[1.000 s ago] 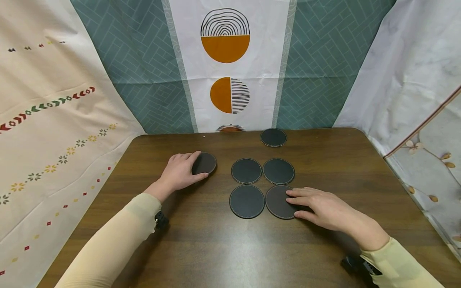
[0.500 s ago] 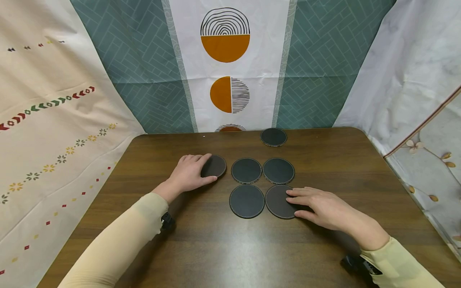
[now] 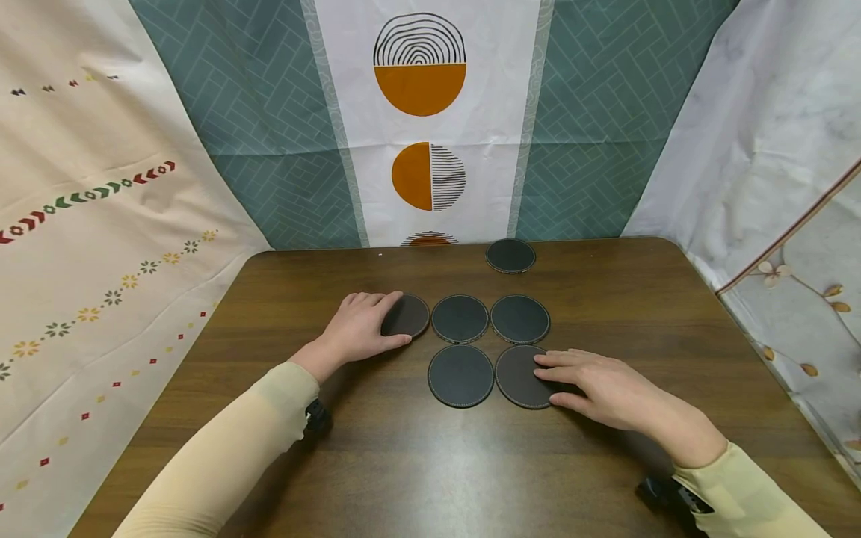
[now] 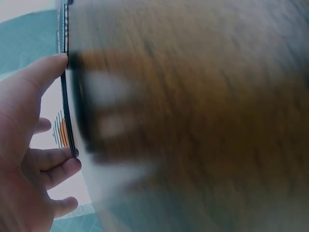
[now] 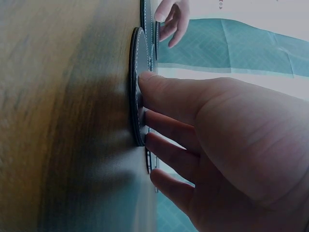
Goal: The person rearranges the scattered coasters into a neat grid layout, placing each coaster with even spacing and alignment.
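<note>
Near the back left of the group, my left hand (image 3: pixel 359 326) grips a dark round coaster (image 3: pixel 408 315) by its rim, thumb on the near side and fingers on the far side. In the left wrist view this coaster (image 4: pixel 68 111) shows edge-on between thumb and fingers. It sits beside another coaster (image 3: pixel 460 319); whether they touch I cannot tell. My right hand (image 3: pixel 599 388) rests its fingertips and thumb on top of the front right coaster (image 3: pixel 518 377). Also grouped there are a front left coaster (image 3: pixel 460 376) and a back right coaster (image 3: pixel 520 319).
A single coaster (image 3: pixel 510 255) lies apart by the far edge of the brown wooden table (image 3: pixel 430 463). Behind the table hangs a teal and white patterned cloth (image 3: pixel 592 112). Pale cloths hang at the left and right sides.
My left hand has moved its coaster to the right and slightly nearer, closing most of the gap to the grouped coasters. The right hand has stayed in place.
</note>
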`<state>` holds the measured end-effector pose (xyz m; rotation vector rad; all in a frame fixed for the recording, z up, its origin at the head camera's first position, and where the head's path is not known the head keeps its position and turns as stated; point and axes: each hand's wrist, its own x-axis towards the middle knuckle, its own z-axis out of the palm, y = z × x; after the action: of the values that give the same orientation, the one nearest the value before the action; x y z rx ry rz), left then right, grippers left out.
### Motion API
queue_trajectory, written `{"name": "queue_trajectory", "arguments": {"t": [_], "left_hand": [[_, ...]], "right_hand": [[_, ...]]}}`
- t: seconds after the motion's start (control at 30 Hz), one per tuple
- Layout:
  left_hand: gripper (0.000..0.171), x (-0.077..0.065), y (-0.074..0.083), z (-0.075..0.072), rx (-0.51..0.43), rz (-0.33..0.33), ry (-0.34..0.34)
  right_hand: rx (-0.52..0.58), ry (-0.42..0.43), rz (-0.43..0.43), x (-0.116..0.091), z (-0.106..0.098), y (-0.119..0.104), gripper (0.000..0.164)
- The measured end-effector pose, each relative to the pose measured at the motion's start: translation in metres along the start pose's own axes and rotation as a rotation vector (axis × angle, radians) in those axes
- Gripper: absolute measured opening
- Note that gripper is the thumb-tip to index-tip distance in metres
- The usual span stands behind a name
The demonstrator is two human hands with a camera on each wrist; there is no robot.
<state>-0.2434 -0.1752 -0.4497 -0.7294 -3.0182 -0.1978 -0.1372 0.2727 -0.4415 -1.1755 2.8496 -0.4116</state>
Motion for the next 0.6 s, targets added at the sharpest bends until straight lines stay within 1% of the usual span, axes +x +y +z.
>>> {"name": "queue_trajectory", "arguments": {"t": [0.2, 0.6], "left_hand": [[0.093, -0.0013, 0.0021, -0.0008, -0.003, 0.002, -0.012], [0.094, -0.0033, 0.0027, 0.0021, -0.001, -0.005, -0.039]], "right_hand": [[0.002, -0.001, 0.001, -0.0001, 0.0002, 0.0002, 0.045], [0.004, 0.003, 0.0, -0.0001, 0.0, 0.0005, 0.046]]}}
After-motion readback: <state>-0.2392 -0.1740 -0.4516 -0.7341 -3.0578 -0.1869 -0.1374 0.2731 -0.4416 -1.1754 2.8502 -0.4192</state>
